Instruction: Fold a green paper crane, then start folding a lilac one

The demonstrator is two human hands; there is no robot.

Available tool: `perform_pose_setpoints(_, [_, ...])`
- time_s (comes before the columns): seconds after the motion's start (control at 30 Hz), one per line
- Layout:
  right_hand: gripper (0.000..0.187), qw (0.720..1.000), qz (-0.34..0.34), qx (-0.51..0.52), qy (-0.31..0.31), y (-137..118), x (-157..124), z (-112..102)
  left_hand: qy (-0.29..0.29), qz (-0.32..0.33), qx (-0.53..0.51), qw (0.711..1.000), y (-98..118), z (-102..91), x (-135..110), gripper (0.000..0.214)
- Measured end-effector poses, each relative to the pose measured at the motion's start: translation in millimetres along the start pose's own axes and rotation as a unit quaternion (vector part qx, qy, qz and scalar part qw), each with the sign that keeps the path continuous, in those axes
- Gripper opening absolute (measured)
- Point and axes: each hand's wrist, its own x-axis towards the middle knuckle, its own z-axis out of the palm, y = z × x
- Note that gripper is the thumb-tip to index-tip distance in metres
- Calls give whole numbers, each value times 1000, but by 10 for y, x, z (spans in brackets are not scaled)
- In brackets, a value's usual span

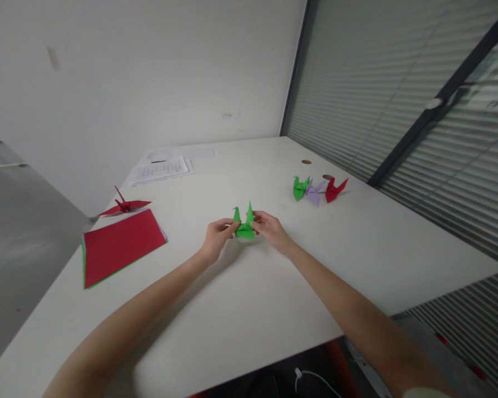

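Note:
A small green folded paper crane sits between both hands on the white table, its two points standing up. My left hand pinches its left side. My right hand pinches its right side. Both forearms stretch out over the table from the near edge.
A stack of coloured sheets with red on top lies at the left, with a red paper crane behind it. Green, lilac and red cranes stand at the right. Printed papers lie near the wall. Window blinds run along the right.

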Motion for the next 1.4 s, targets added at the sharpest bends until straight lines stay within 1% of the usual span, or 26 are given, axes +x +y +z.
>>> perform_pose_setpoints(0.03, [46,1000,11,19,0,15,4,7,15,-7,-17,1000,3,-10,6,27])
perform_pose_setpoints(0.13, [40,998,42,46,17,30,-8,31,72,-6,-31,997,-2,-39,32,28])
perform_pose_setpoints(0.2, [48,996,77,51,2,18,-32,50,109,19,-13,994,-24,-44,44,27])
perform_pose_setpoints(0.23, [51,993,101,54,-16,9,-46,61,117,35,-1,993,-37,-41,47,27])
perform_pose_setpoints(0.3, [48,986,146,58,-52,-6,-71,85,105,59,21,992,-58,-31,46,26])
perform_pose_setpoints(0.37, [41,982,166,64,-58,-13,-87,108,83,54,22,995,-62,-31,47,28])
perform_pose_setpoints(0.4, [37,982,167,69,-54,-12,-90,117,81,33,7,996,-57,-40,52,30])
perform_pose_setpoints(0.43, [35,982,166,79,-47,-11,-91,124,85,-2,-17,996,-49,-55,61,33])
perform_pose_setpoints(0.5, [33,981,160,102,-34,-4,-88,132,98,-108,-77,986,-34,-97,91,38])
perform_pose_setpoints(0.53, [33,981,157,107,-33,-1,-87,134,82,-171,-96,977,-30,-119,109,40])
perform_pose_setpoints(0.57, [33,982,153,105,-38,2,-87,136,54,-217,-108,969,-31,-139,125,41])
perform_pose_setpoints(0.6, [34,982,151,100,-47,4,-90,137,26,-235,-118,964,-36,-153,139,40])
perform_pose_setpoints(0.63, [35,982,150,93,-60,5,-94,139,1,-233,-125,964,-45,-163,149,38])
perform_pose_setpoints(0.67, [35,982,150,87,-73,5,-99,140,-18,-217,-130,967,-57,-167,155,36])
perform_pose_setpoints(0.73, [36,981,150,78,-90,3,-111,143,-30,-176,-131,975,-82,-169,159,30])
perform_pose_setpoints(0.8, [36,981,151,74,-95,1,-119,142,-27,-152,-122,980,-103,-173,163,24])
perform_pose_setpoints(0.87, [37,981,152,69,-99,2,-121,138,-20,-142,-115,983,-115,-185,172,21])
perform_pose_setpoints(1.07, [37,981,161,52,-98,22,-107,122,6,-142,-107,984,-124,-234,221,16])
perform_pose_setpoints(1.4, [37,981,161,45,-95,34,-103,120,15,-132,-109,985,-125,-266,259,11])
